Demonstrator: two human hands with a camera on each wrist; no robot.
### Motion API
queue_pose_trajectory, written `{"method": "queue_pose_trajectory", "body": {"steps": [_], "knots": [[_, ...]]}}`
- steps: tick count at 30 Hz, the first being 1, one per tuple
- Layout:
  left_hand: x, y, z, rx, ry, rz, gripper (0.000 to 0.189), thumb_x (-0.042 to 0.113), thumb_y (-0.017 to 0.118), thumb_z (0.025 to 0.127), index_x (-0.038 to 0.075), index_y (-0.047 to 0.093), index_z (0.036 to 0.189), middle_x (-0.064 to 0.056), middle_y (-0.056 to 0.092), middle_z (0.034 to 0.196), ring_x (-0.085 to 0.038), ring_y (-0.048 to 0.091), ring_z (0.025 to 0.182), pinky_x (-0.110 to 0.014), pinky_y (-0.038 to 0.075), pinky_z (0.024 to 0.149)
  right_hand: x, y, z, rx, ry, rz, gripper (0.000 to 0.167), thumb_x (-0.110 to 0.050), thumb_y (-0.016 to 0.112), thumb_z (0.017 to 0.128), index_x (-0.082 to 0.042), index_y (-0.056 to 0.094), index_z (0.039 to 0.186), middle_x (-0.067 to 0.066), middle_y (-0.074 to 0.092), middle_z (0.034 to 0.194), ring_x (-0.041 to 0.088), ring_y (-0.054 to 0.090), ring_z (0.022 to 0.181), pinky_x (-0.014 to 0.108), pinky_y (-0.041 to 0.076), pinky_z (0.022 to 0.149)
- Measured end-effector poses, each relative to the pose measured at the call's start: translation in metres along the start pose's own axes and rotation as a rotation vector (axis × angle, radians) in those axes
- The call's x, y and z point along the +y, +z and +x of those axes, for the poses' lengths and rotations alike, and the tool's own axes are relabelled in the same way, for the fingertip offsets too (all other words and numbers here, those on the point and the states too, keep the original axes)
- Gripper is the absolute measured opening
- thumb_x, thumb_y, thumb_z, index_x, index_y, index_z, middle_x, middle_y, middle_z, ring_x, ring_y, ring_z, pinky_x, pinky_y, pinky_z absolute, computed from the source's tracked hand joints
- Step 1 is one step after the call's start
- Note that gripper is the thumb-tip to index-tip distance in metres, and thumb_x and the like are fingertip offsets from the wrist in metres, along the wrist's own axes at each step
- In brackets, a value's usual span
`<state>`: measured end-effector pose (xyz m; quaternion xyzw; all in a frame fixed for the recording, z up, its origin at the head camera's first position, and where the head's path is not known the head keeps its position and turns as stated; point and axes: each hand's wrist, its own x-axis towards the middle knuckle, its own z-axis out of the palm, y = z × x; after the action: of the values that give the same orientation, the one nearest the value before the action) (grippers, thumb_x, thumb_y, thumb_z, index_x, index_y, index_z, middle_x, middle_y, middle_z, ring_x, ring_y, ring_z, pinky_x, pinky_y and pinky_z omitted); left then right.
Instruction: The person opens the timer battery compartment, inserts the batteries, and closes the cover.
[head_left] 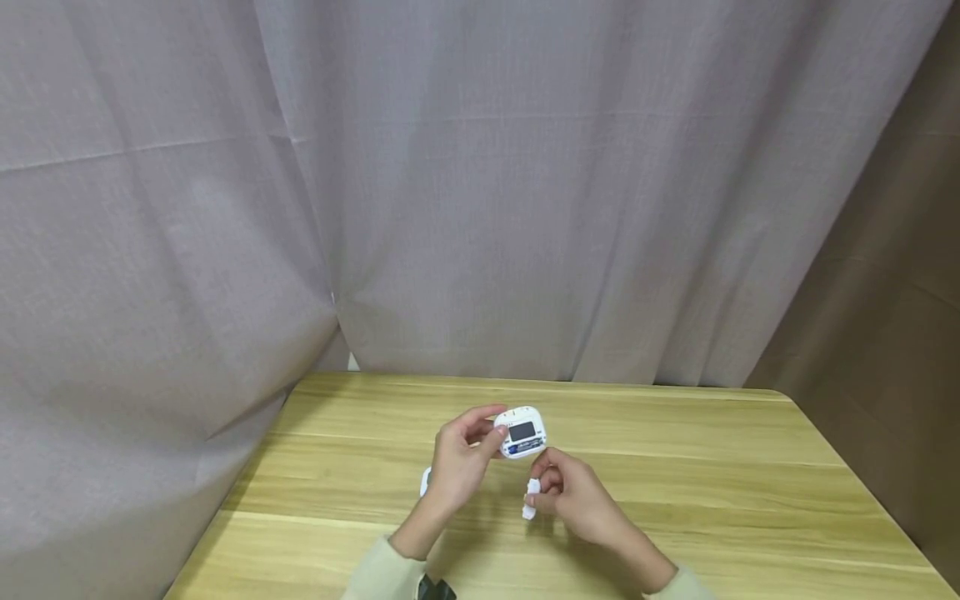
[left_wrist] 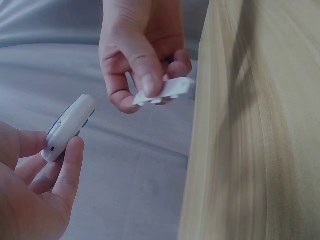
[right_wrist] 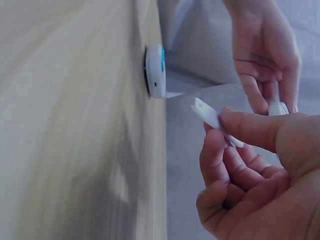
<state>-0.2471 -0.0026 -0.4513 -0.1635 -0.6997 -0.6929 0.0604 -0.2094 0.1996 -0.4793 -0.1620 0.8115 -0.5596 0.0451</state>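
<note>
My left hand [head_left: 459, 460] holds up a small white electronic device [head_left: 522, 431] with rounded corners, pinched at its left edge. Its back faces the head camera, showing a dark rectangle and, below that, a blue battery [head_left: 525, 447] in an uncovered slot. Seen edge-on in the left wrist view, the device has blue buttons on its other side. Just below and to the right, my right hand [head_left: 583, 500] pinches a narrow white battery cover [left_wrist: 175, 88] with small tabs, between thumb and fingers. The cover is apart from the device.
A second white device [right_wrist: 156, 72] with blue buttons lies on the wooden table [head_left: 675, 467], mostly hidden behind my left hand in the head view. Grey curtains [head_left: 480, 208] hang behind the table and along its left. A dark object [head_left: 435, 588] shows at my left sleeve.
</note>
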Motion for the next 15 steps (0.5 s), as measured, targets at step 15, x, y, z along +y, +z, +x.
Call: {"method": "queue_pose_trajectory", "body": {"steps": [15], "knots": [[-0.001, 0.001, 0.000, 0.005, 0.003, -0.006, 0.030, -0.003, 0.070, 0.096, -0.006, 0.070, 0.126, -0.023, 0.075, 0.096, -0.016, 0.073, 0.082, -0.029, 0.069, 0.073, -0.006, -0.017, 0.002, 0.088, 0.047, 0.324, 0.030, 0.014, 0.072, 0.088, 0.017, 0.051, 0.109, 0.009, 0.071, 0.087, 0.019, 0.076, 0.080, 0.043, 0.070, 0.081]]}}
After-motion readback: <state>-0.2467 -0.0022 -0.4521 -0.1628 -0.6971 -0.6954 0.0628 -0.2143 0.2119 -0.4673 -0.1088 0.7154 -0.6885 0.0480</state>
